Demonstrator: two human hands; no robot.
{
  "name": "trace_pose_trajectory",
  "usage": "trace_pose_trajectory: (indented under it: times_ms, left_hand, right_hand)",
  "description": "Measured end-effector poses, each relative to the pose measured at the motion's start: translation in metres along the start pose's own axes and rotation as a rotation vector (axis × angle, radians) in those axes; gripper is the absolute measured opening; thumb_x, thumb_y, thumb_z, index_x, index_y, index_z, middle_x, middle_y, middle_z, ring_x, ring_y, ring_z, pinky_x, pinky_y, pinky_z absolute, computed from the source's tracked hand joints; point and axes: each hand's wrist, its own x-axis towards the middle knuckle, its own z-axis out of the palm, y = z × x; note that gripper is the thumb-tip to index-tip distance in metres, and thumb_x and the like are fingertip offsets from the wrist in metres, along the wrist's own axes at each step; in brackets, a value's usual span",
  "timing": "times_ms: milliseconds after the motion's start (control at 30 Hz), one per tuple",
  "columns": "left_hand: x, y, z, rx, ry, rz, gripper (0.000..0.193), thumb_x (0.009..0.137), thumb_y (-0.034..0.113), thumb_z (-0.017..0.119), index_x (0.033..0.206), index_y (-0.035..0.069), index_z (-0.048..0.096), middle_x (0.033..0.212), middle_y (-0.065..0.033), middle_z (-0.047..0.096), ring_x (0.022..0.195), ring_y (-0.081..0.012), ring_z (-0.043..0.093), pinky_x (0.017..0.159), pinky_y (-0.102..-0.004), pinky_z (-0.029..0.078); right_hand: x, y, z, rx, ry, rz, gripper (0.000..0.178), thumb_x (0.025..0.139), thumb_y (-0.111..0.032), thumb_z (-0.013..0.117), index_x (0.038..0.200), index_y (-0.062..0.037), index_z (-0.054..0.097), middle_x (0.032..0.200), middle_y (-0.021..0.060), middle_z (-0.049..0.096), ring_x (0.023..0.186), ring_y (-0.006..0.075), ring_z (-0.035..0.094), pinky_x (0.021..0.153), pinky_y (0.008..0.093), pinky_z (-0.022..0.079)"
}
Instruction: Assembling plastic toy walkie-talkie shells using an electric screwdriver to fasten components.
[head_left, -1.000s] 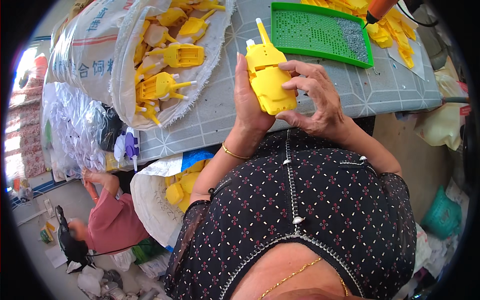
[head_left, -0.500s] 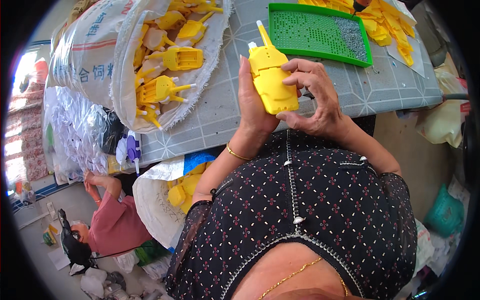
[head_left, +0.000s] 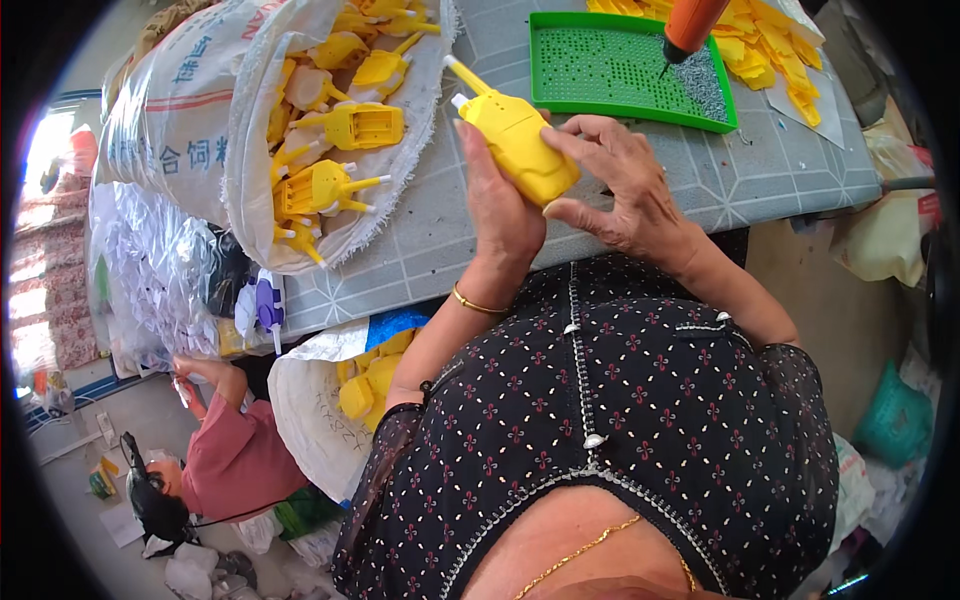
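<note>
Spilling from the open white sack (head_left: pixel 250 150) at the left of the counter (head_left: pixel 420 250), many yellow plastic parts (head_left: pixel 340 130) lie waiting, and another heap of yellow pieces (head_left: pixel 760 40) sits at the far right past the green tray (head_left: pixel 620 60), so by my judgement most of the pile is unhandled. Between them, above the counter's near edge, the left hand (head_left: pixel 500 215) and right hand (head_left: pixel 625 190) each have their fingers clamped on one yellow toy body (head_left: pixel 515 140), held upright. Free counter is a narrow strip by the near edge, hemmed by sack, tray and an orange tool (head_left: pixel 690 25).
</note>
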Motion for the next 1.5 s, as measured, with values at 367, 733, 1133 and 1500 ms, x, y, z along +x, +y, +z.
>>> trace_pose_trajectory:
  times_ms: [367,733,1133,1500]
  left_hand:
    - [-0.021,0.052,-0.033,1.424,-0.101,0.003,0.040,0.095,0.042,0.072,0.103,0.003,0.074,0.100,-0.0089,0.073,0.094,-0.0258,0.069,0.083,-0.0403,0.052]
    - [0.019,0.007,-0.040,1.674,-0.528,0.566,0.070,0.086,0.041,0.077,0.139,0.001,0.055,0.133,-0.0198,0.060,0.123,-0.0400,0.055,0.106,-0.0478,0.042]
    - [0.009,0.007,-0.042,1.759,-0.430,0.653,0.068,0.091,0.048,0.070,0.137,0.000,0.056,0.130,-0.0174,0.060,0.119,-0.0362,0.056,0.100,-0.0472,0.042]
    - [0.016,0.008,-0.033,1.727,-0.457,0.543,0.069,0.088,0.045,0.074,0.138,0.000,0.057,0.133,-0.0179,0.060,0.122,-0.0377,0.056,0.105,-0.0473,0.041]
  right_hand:
    - [-0.007,0.057,-0.005,0.220,-0.209,0.155,0.053,0.085,-0.012,0.078,0.133,-0.0054,0.059,0.136,0.0131,0.060,0.128,0.0302,0.057,0.111,0.0390,0.044]
    - [-0.029,0.055,0.018,-0.041,0.112,0.040,0.054,0.082,-0.004,0.076,0.133,-0.0037,0.059,0.132,0.0160,0.064,0.123,0.0343,0.061,0.107,0.0433,0.046]
    - [0.033,-0.073,-0.156,0.906,-0.040,-0.623,0.024,0.089,-0.007,0.076,0.111,-0.0111,0.068,0.101,0.0113,0.069,0.087,0.0237,0.066,0.081,0.0361,0.049]
    - [0.054,-0.111,-0.155,1.338,-0.199,-0.597,0.021,0.093,-0.018,0.077,0.112,-0.0232,0.069,0.079,0.0070,0.067,0.047,0.0110,0.042,0.049,0.0281,0.034]
